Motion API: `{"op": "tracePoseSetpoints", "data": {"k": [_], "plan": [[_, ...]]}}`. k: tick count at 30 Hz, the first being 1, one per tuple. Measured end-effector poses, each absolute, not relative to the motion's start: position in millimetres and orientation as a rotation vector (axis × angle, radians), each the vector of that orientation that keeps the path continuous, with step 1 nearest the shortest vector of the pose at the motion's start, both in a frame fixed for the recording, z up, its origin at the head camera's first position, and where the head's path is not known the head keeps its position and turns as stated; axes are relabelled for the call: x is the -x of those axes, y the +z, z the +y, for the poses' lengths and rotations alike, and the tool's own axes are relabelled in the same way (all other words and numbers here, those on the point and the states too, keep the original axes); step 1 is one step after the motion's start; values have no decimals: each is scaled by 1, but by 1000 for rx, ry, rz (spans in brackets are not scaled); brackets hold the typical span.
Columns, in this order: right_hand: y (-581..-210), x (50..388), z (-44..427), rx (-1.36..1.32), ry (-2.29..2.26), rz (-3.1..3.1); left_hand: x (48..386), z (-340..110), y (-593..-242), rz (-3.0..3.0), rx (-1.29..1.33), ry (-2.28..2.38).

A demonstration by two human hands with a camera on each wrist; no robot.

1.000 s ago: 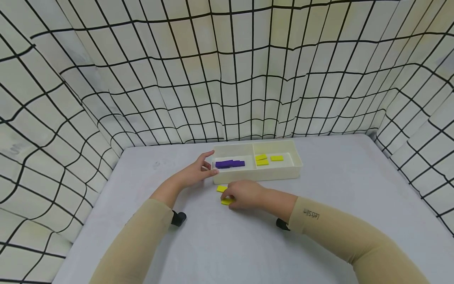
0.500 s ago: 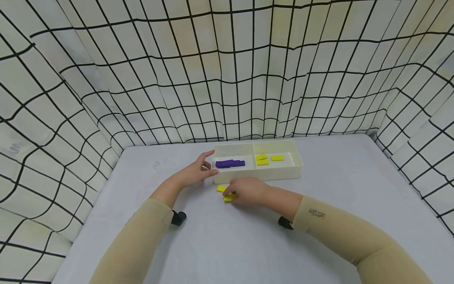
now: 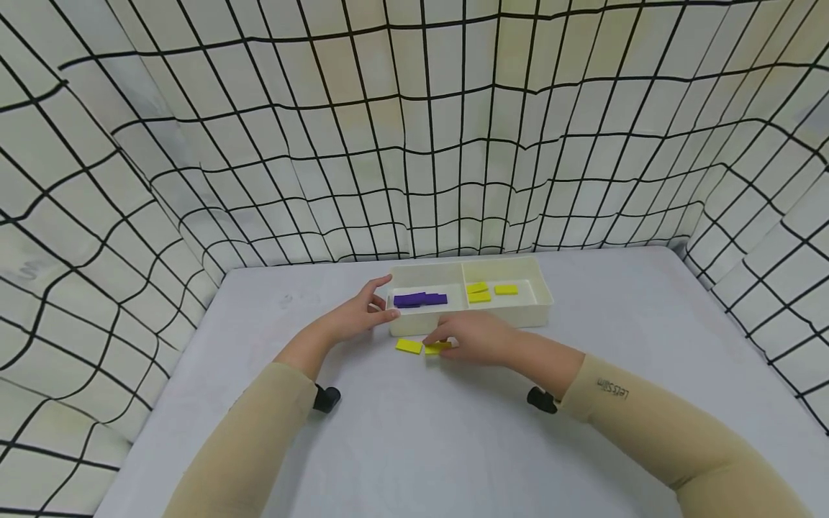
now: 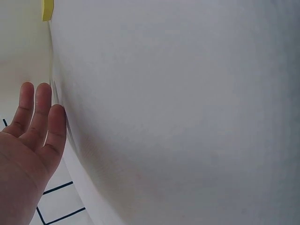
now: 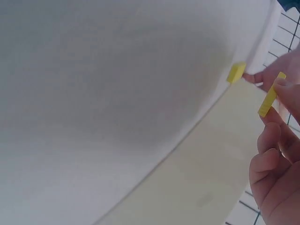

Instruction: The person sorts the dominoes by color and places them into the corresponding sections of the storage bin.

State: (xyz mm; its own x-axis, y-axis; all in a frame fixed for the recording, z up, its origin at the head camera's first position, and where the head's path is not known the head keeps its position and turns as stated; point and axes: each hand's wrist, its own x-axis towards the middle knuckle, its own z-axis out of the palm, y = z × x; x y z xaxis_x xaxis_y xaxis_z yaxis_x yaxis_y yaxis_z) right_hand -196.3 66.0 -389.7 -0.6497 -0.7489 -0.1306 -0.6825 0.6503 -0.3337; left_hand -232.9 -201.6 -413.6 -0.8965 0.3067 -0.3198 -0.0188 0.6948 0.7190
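In the head view a white two-compartment box (image 3: 505, 318) stands on the table. My left hand (image 3: 356, 316) rests against its left end, thumb at the front corner and forefinger near the back corner; in the left wrist view the other fingers (image 4: 43, 101) are fairly straight. My right hand (image 3: 479, 338) is just in front of the box, pinching a small flat yellow block (image 5: 271, 96) between thumb and fingertips. Left of it, one more yellow block (image 3: 409, 347) lies on the table.
Dark purple strips (image 3: 419, 299) lie in the left compartment. Several yellow blocks (image 3: 506, 290) lie in the right compartment, past the divider. A black grid net (image 3: 414, 151) over white sheeting surrounds the table (image 3: 414, 446) at the back and sides.
The right hand has picked up a yellow block from the table and moved right and toward the box with it. The left hand has stayed at the box's left end.
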Motion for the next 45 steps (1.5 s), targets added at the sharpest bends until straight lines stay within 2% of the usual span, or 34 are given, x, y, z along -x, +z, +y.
{"op": "tracePoseSetpoints", "data": {"k": [14,24,45], "plan": [[-369,216,133,1110,-431,2714,234,-204,-413,2482,-212,1058],[-358,241,171,968,-408,2800,233,-205,-412,2484,-173,1049],[-376,284,169,907,-87,2733,234,-200,-412,2470,-190,1059]]}}
